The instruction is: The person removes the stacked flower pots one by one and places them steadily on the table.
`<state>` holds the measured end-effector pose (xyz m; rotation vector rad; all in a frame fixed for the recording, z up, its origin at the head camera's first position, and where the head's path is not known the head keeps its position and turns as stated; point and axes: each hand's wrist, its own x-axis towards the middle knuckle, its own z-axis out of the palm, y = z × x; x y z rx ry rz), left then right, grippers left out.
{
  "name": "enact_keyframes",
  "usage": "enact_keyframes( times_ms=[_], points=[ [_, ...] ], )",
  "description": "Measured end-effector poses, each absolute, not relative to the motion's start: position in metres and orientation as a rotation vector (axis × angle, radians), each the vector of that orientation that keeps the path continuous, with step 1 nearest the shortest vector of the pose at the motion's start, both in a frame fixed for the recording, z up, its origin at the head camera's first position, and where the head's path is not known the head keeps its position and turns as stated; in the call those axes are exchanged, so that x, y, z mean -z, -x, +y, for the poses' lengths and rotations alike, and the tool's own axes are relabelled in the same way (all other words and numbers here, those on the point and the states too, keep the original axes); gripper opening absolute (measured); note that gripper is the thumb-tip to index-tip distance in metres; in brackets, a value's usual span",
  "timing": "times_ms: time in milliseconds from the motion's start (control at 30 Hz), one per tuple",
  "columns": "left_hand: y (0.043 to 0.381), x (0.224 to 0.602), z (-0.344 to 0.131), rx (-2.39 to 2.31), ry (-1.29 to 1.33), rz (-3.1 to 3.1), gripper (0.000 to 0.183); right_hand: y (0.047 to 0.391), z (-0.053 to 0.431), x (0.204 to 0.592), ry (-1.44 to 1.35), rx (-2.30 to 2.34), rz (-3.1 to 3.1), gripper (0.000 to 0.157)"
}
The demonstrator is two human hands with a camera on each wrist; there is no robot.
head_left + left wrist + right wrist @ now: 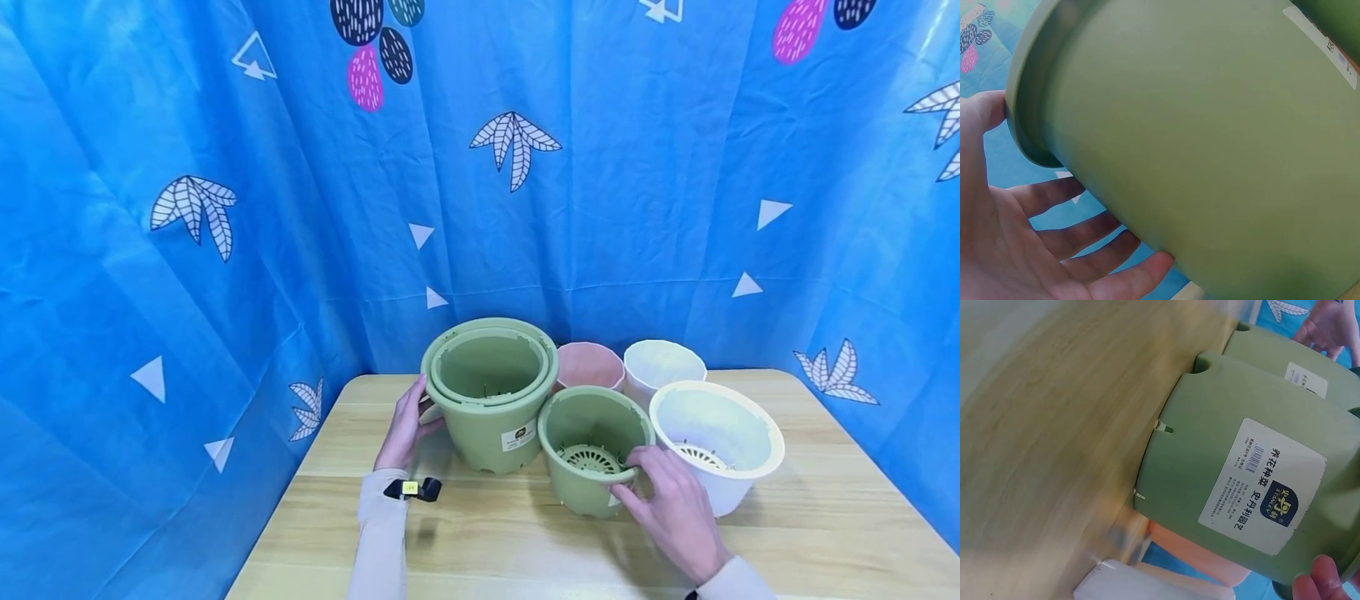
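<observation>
Two green flower pots are nested, the inner pot (491,362) sitting inside the larger outer pot (480,437), which carries a white label. My left hand (403,425) is at their left side. In the left wrist view its spread fingers (1060,240) touch the outer wall while the thumb lies at the rim. A smaller green flower pot (585,492) stands just right of the nested pair. My right hand (671,508) pinches its near right rim, fingers over the inside and thumb outside. Its label (1263,486) shows in the right wrist view.
Close by on the right is a large white pot (742,492) with a slotted base. Behind stand a pink pot (590,367) and a smaller white pot (660,364). All rest on a wooden table (480,550), with a blue patterned curtain (637,208) at the back and sides.
</observation>
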<state>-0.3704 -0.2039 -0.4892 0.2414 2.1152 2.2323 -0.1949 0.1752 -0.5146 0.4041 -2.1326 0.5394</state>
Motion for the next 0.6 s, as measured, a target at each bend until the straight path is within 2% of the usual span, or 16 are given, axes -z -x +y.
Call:
enact_keyframes(
  times_ms=[367, 600],
  points=[
    [0.3718, 0.4879, -0.2046, -2.248, -0.251, 2.090, 0.067, 0.1945, 0.1739, 0.5158, -0.423, -0.562, -2.123, 0.041],
    [0.3711, 0.4891, -0.2047, -2.237, -0.262, 2.101, 0.068, 0.1910, 0.1731, 0.5134, -0.395, -0.588, -2.176, 0.049]
  ],
)
